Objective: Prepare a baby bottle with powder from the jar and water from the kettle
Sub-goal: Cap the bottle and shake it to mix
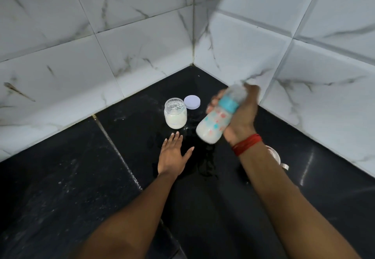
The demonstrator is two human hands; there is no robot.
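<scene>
My right hand (241,112) grips a baby bottle (215,126) in the air, tilted with its cap end away from me. The bottle is blurred, has a teal collar and coloured prints, and holds milky white liquid. A clear jar (175,114) with white powder in its lower half stands open on the black counter (81,177). Its round pale lid (192,102) lies just behind it to the right. My left hand (172,153) lies flat on the counter, fingers straight, a little in front of the jar.
White marble-look tiled walls (121,35) meet in a corner behind the jar. A wet patch (205,163) glistens on the counter below the bottle. A metal vessel (275,156) shows partly behind my right forearm. A red thread band (246,144) circles my right wrist.
</scene>
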